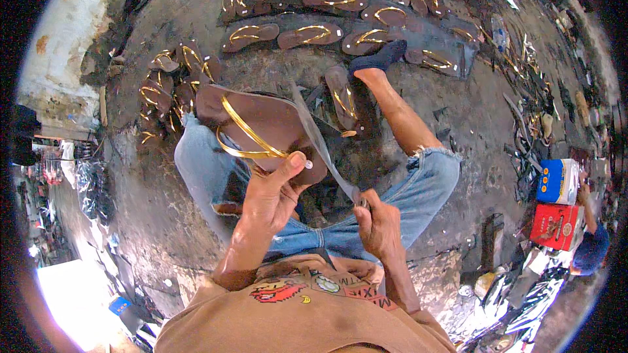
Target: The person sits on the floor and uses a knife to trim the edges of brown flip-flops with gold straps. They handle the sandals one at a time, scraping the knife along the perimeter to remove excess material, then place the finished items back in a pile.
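Note:
A brown sandal (271, 116) with gold straps is in my left hand (269, 197), thumb on its upper face near a small white round sticker and fingers underneath. My right hand (379, 227) is closed around the handle of a long knife (322, 146). Its grey blade rises along the right edge of the sandal's sole; whether it touches the sole I cannot tell. Just beyond the blade, another gold-strapped sandal (340, 95) lies between my legs.
Several matching sandals (314, 35) lie in rows on the far floor, and a pile of them (157, 91) sits left of my knee. Dark scraps (523, 117) litter the right side. Blue (557, 182) and red (556, 227) boxes stand there, beside another person's arm (591, 212).

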`<state>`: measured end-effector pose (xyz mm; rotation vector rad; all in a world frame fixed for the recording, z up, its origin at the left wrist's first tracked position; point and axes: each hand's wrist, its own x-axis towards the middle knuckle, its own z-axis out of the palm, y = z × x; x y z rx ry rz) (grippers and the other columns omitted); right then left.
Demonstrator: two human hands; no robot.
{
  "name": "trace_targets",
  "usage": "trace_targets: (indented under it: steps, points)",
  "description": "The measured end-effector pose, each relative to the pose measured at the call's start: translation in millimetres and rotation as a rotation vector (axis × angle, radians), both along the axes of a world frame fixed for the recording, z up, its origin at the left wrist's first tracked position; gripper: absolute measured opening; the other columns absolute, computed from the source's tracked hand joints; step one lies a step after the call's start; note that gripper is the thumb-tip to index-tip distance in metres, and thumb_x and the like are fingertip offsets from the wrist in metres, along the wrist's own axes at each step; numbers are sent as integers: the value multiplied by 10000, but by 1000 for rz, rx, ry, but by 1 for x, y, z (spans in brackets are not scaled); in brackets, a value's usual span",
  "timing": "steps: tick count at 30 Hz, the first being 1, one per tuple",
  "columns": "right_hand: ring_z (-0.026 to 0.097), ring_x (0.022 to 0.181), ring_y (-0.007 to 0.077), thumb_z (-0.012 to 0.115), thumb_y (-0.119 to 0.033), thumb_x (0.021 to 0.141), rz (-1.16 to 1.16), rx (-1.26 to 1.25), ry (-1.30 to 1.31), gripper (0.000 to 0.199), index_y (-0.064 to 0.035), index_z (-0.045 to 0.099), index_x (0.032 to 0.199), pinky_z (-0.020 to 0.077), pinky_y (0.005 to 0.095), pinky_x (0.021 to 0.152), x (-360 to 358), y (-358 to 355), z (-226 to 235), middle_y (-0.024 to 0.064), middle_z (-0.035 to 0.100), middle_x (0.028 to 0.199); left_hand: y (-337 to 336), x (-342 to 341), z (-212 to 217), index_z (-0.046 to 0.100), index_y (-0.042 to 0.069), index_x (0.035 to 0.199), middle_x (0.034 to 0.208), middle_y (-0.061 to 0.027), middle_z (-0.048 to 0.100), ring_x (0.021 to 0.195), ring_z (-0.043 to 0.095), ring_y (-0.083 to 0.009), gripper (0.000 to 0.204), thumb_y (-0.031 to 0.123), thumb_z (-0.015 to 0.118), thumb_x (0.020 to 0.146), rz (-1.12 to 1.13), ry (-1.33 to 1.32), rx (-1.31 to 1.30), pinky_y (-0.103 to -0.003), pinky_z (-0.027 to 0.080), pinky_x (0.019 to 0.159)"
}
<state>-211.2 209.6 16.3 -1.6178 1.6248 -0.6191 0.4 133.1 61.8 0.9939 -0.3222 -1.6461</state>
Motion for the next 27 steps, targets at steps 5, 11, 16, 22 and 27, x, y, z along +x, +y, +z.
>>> trace_targets:
  steps: [5,11,16,22,27]
  points:
    - [646,733,477,557,-380,1004,106,61,-27,311,-73,564,1058,475,549,639,9,-45,23,226,642,719,14,16,-20,607,45,1267,1139,-98,702,1018,708,-261,403,90,746,891,-113,-52,4,-451,629,882]
    - [659,797,492,539,-391,1022,190,84,-97,369,-38,610,1107,514,545,702,36,-80,39,255,657,741,28,31,-24,626,42,1231,1068,-70,723,907,705,-178,425,0,784,839,-138,-107,51,-322,587,799]
    - [673,815,482,541,-403,1030,95,242,-313,386,-37,662,1054,539,507,715,71,-57,35,286,675,819,41,34,-6,612,39,1244,1067,-62,714,883,705,-172,423,98,791,866,15,-197,100,-323,598,737]
    - [488,614,435,497,-286,1041,135,329,-279,285,-22,557,951,426,453,597,47,-7,25,215,528,667,50,41,-12,576,32,1280,1109,-78,672,926,672,-203,427,201,733,920,117,-112,69,-380,591,786]
    - [650,768,486,536,-366,1017,266,255,-216,358,-47,608,1165,485,557,685,50,-40,0,285,648,797,57,40,-5,608,24,1218,1033,-86,697,844,707,-192,413,168,786,875,98,-144,86,-354,629,730]
